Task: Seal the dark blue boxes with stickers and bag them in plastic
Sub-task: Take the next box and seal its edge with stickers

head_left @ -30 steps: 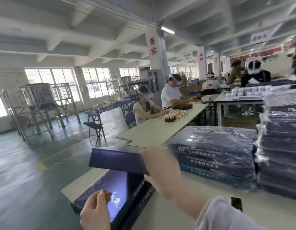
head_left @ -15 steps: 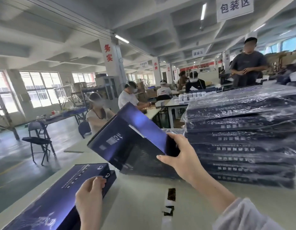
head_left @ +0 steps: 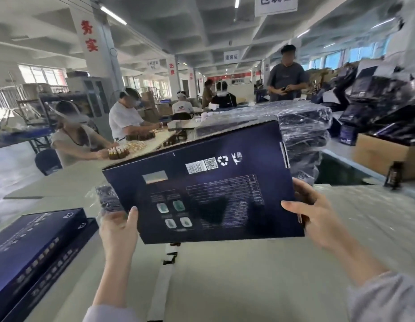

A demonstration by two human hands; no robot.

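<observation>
Now the left hand [head_left: 118, 231] grips the lower-left corner of the flat dark blue cardboard box [head_left: 209, 182], the right hand [head_left: 318, 217] clasps its right edge, holding it tilted above the pale worktop [head_left: 248, 275].

The flat dark blue cardboard box [head_left: 202, 189] has been turned over. Half a second ago it leaned on one corner and only the right hand [head_left: 318, 217] held it. Now its back, with white marks and small pictures, faces up between both hands. The left hand [head_left: 118, 231] has come off the other dark blue box [head_left: 32, 240], which lies to its left, and grips the near left corner of the lifted box. The right hand now grips the right edge, thumb on top
</observation>
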